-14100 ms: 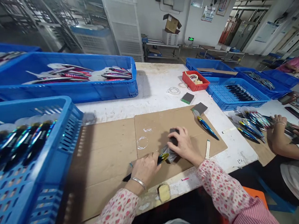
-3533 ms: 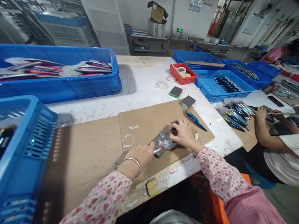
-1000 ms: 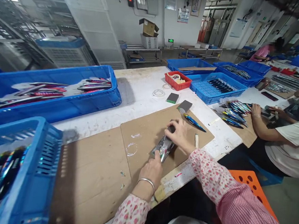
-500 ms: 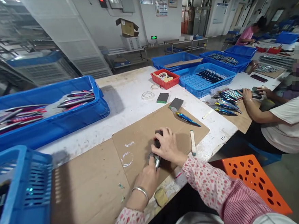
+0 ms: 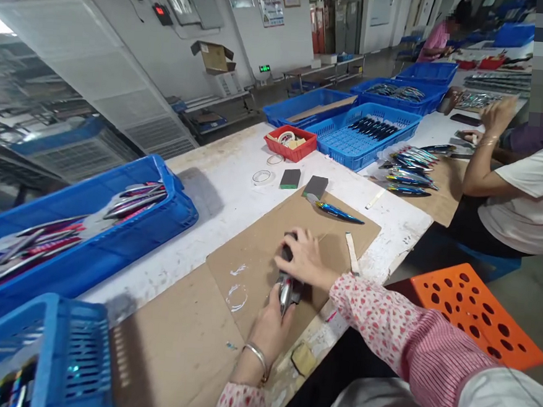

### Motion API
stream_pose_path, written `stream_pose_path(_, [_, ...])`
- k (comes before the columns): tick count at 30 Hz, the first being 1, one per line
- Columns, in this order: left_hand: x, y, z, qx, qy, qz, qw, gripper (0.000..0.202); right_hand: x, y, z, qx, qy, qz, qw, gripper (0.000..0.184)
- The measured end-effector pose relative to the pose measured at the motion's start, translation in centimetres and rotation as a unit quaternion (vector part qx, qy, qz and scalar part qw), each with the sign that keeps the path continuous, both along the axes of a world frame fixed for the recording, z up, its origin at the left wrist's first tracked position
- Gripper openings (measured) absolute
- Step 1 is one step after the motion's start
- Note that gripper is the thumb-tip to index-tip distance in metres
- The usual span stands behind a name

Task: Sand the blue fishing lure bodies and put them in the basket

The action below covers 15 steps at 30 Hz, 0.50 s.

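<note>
My left hand [image 5: 269,330], with a bangle at the wrist, is closed on a silvery fishing lure [image 5: 285,294] low over the cardboard sheet [image 5: 231,250]. My right hand [image 5: 303,260] grips a dark sanding block [image 5: 287,249] at the lure's far end. Another dark piece shows beneath the lure, partly hidden by my fingers. Beyond the hands lies a blue fishing lure [image 5: 338,212] with a yellow end. Two grey sanding blocks with green sides, one nearer the lure [image 5: 316,187] and one further left [image 5: 290,179], rest behind it.
Blue crates of lures stand at left [image 5: 179,197] and near left [image 5: 82,314]. A red tray [image 5: 298,151] with tape rolls and a blue basket [image 5: 335,147] sit at the back. A co-worker sits at right beside a lure pile [image 5: 411,170]. An orange perforated stool [image 5: 478,311] stands below.
My left hand has shifted on the lure, showing more of its silvery body. My right hand stays on the block. The co-worker's hand has risen, and the view has tilted slightly.
</note>
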<state>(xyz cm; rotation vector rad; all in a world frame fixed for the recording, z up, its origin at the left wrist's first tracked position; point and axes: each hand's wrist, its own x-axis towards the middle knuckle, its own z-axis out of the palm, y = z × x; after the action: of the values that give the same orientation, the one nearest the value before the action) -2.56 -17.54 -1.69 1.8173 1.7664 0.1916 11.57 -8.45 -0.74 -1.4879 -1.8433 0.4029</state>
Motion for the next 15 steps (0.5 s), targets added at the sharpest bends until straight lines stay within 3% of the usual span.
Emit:
stream_pose_path(2, [-0.2,0.1,0.4,-0.019,-0.018,0.011,1.0,0.065,-0.5,-0.5,0.1,0.001,-0.008,0.018,1.0,0.023])
stream_pose_path(7, [-0.3,-0.2,1.5,-0.105,-0.108,0.042,0.988,0.075,-0.3,1.9,1.0,-0.019,-0.025,-0.007,0.999,0.02])
stream_pose_path(13, [-0.7,-0.2,1.4,-0.105,-0.152,0.038,0.982,0.079,-0.9,-0.1,0.6,-0.009,-0.015,0.014,1.0,0.021])
stream_pose_path(15, [-0.8,-0.3,1.3,-0.102,-0.158,0.036,0.982,0.08,-0.4,0.7,0.5,-0.005,-0.007,-0.002,1.0,0.02])
